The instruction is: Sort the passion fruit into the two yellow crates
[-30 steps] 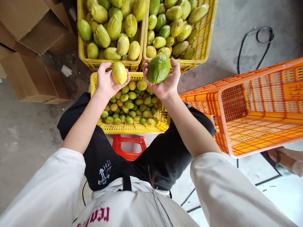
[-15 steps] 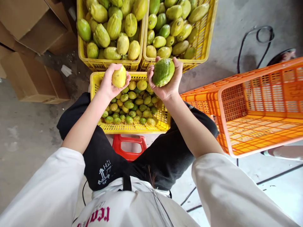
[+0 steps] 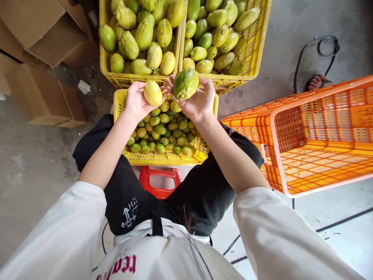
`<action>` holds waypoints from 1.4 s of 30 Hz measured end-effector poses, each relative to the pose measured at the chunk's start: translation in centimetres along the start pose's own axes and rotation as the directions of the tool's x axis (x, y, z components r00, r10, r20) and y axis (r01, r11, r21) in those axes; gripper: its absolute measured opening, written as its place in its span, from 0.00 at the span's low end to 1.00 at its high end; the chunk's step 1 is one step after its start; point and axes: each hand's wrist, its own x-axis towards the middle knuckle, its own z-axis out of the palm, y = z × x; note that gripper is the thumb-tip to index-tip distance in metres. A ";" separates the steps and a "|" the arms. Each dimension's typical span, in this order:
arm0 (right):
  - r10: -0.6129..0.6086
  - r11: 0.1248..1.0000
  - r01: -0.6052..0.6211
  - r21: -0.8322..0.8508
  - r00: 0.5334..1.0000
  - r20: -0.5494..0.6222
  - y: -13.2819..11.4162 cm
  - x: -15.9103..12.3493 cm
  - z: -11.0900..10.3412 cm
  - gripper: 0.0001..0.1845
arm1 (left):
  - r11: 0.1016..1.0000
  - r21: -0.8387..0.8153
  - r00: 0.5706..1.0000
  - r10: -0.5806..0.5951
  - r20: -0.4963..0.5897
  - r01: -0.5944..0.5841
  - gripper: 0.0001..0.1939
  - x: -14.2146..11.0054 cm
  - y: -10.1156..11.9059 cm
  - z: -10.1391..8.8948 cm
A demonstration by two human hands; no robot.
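One yellow fruit (image 3: pixel 152 93) I cup in my left hand (image 3: pixel 136 102), one green fruit (image 3: pixel 185 84) in my right hand (image 3: pixel 200 102); neither is put down yet, over the part-filled crate (image 3: pixel 163 159).

Looks like a produce storeroom: concrete floor (image 3: pixel 288 35), yellow crates (image 3: pixel 233 79) of fruit (image 3: pixel 144 35), cardboard boxes (image 3: pixel 36 93)

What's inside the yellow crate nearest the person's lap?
The yellow crate holds many small green and yellow fruits. Parts of its far side are hidden by the left hand and right hand; whatever lies beneath the top fruits cannot be seen.
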 end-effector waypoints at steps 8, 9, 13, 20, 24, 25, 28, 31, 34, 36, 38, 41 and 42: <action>-0.087 0.982 0.043 -0.185 0.968 -0.237 -0.9 -0.3 -0.3 0.16 | 0.998 0.058 0.998 -0.036 -0.058 0.040 0.08 0.0 0.0 -0.1; -0.071 0.983 0.026 -0.180 0.967 -0.246 -1.1 -0.3 -0.5 0.16 | 0.998 0.029 0.995 -0.050 -0.086 0.053 0.07 0.0 0.0 0.0; 0.063 0.994 -0.077 -0.073 0.981 -0.184 -1.3 -0.2 -1.6 0.13 | 0.994 0.028 0.989 -0.099 -0.114 0.103 0.05 0.2 0.1 -0.2; -0.011 0.995 -0.005 -0.103 0.988 -0.154 -1.0 -0.6 -1.8 0.11 | 0.997 0.011 0.992 -0.071 -0.102 0.073 0.13 0.3 0.0 -0.1; -0.018 0.998 0.010 -0.067 0.993 -0.119 -0.8 -0.5 -0.6 0.15 | 0.999 0.048 1.000 -0.009 -0.028 0.010 0.15 0.4 -0.1 -0.1; -0.017 0.999 0.011 -0.047 0.993 -0.114 -0.7 -0.4 -0.3 0.16 | 0.997 0.077 1.000 0.000 -0.005 0.001 0.15 0.4 0.0 -0.2; -0.038 0.999 0.040 0.034 0.998 -0.047 -0.7 0.0 0.5 0.16 | 0.992 0.128 1.000 0.006 0.015 -0.008 0.13 0.4 0.1 -0.4; -0.046 0.995 0.046 0.094 0.999 -0.006 -0.9 0.2 0.9 0.16 | 0.997 0.082 0.999 -0.008 -0.048 0.012 0.09 0.3 0.3 -0.4; 0.013 0.996 -0.004 0.089 0.995 -0.103 -1.1 0.0 0.9 0.12 | 0.997 0.030 0.992 -0.063 -0.112 0.067 0.07 0.2 0.5 -0.5; 0.060 0.997 -0.052 0.062 0.987 -0.146 -1.2 -0.2 0.9 0.11 | 0.995 0.032 0.988 -0.095 -0.120 0.100 0.06 0.3 0.6 -0.6; 0.091 0.996 -0.088 0.031 0.987 -0.133 -1.1 -0.4 0.8 0.11 | 0.992 0.050 0.987 -0.110 -0.117 0.117 0.05 0.5 0.7 -0.7; 0.093 0.995 -0.096 -0.016 0.989 -0.117 -1.1 -0.8 0.6 0.13 | 0.990 0.089 0.991 -0.105 -0.087 0.113 0.05 0.6 0.7 -0.7; 0.090 0.995 -0.094 -0.035 0.989 -0.120 -1.1 -0.9 0.4 0.13 | 0.989 0.106 0.993 -0.097 -0.068 0.104 0.08 0.5 0.6 -0.7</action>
